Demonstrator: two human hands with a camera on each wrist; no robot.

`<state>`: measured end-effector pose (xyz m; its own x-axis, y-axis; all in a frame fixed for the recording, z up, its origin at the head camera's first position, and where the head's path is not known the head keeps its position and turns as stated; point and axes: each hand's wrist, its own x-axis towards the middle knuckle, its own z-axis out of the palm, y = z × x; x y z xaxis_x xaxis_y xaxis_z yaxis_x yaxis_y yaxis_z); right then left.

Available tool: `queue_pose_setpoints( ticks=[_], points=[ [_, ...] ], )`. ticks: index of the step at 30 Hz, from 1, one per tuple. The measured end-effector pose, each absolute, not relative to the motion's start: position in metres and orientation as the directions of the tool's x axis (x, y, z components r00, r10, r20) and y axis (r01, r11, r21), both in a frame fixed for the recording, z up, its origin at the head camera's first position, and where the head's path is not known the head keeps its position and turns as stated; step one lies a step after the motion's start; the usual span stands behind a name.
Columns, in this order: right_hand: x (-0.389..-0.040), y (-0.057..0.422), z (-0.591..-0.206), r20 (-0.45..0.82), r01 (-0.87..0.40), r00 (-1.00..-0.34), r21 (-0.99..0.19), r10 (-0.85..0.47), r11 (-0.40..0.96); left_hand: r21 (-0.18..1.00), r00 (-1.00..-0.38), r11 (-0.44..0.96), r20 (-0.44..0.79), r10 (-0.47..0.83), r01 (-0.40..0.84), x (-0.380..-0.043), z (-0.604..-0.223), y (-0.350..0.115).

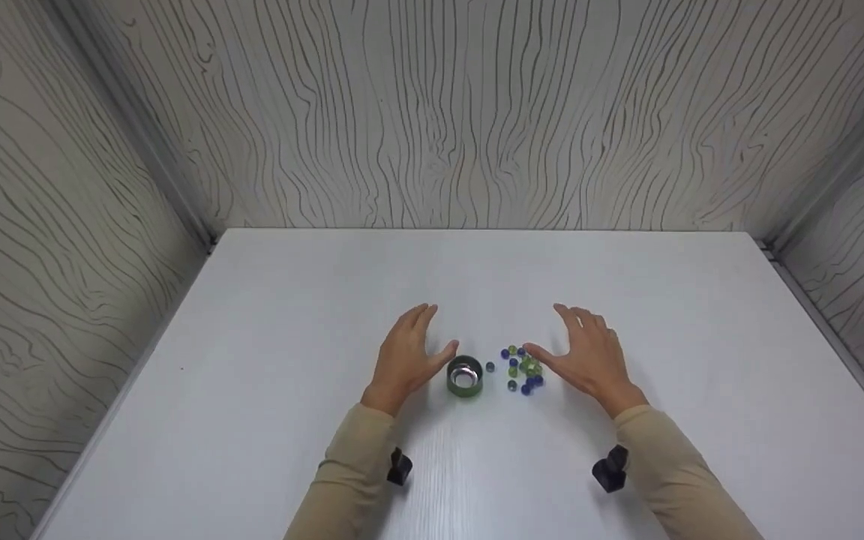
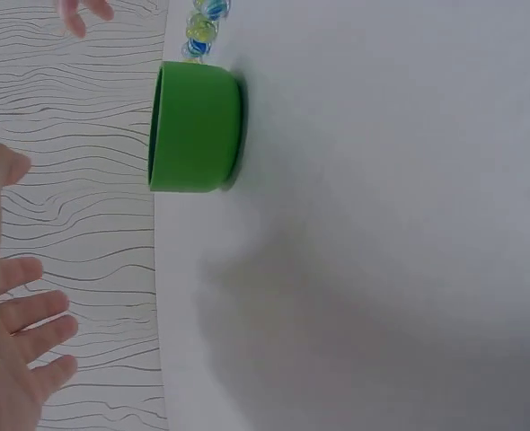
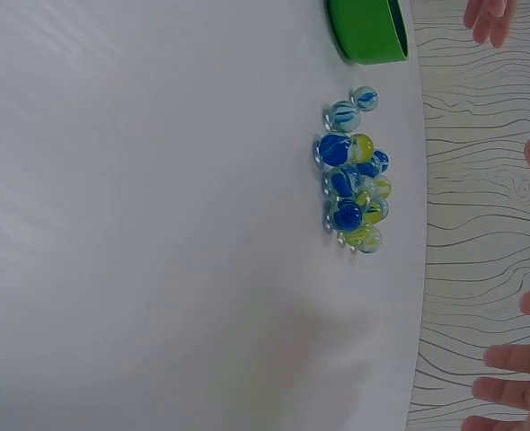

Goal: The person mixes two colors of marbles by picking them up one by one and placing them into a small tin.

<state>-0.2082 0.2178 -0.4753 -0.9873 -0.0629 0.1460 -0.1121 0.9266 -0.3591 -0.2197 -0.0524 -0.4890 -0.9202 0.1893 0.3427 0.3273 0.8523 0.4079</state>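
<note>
nearest, two beige sleeves (image 1: 349, 465) come in over the white desk (image 1: 627, 270), a small black device (image 1: 610, 470) at the inner side of the right one and a matching one (image 1: 400, 466) at the left. beyond the cuffs, both hands are released: the left hand (image 1: 406, 356) has its fingers extended and its thumb held apart, and the right hand (image 1: 589, 356) mirrors it, palms turned toward each other. between them on the desk stands a green bowl (image 1: 465, 391), upright, its opening up and its inside bottom shiny; it is just beside the left thumb, which the left wrist view shows apart from it. to the bowl's right, a lone marble (image 1: 490, 367) lies near it, then a loose cluster of glass marbles (image 1: 529, 367), blue, yellow-green and clear, some touching one another, near the right thumb, which sits above them, apart from them in the right wrist view. farther back, past the desk's rear edge, rises a pale panel (image 1: 439, 112) with dark wood-grain lines, similar panels (image 1: 49, 262) flanking both sides.
</note>
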Motion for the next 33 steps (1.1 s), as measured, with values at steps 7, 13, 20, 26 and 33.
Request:
queue_pose_setpoints(
  ticks=[7, 13, 20, 26, 33],
  points=[
    [-0.204, 0.212, -0.48, 0.137, -0.122, -0.988, -0.372, -0.076, 0.92, 0.547, -0.951, 0.783, 0.25, 0.185, 0.296, -0.211, -0.498, -0.053],
    [-0.199, 0.206, -0.483, 0.111, -0.128, -0.99, -0.409, -0.09, 0.904, 0.625, -0.946, 0.711, 0.188, 0.264, 0.322, -0.207, -0.506, -0.054],
    [-0.194, 0.195, -0.492, 0.176, -0.228, -0.97, -0.418, -0.168, 0.879, 0.742, -0.918, 0.584, 0.105, 0.383, 0.329, -0.207, -0.518, -0.056],
    [-0.196, 0.184, -0.499, 0.18, -0.272, -0.96, -0.408, -0.216, 0.871, 0.834, -0.908, 0.471, 0.079, 0.412, 0.286, -0.206, -0.527, -0.054],
    [-0.2, 0.175, -0.503, 0.138, -0.251, -0.967, -0.416, -0.212, 0.874, 0.859, -0.913, 0.432, 0.093, 0.397, 0.275, -0.209, -0.535, -0.047]
  ],
)
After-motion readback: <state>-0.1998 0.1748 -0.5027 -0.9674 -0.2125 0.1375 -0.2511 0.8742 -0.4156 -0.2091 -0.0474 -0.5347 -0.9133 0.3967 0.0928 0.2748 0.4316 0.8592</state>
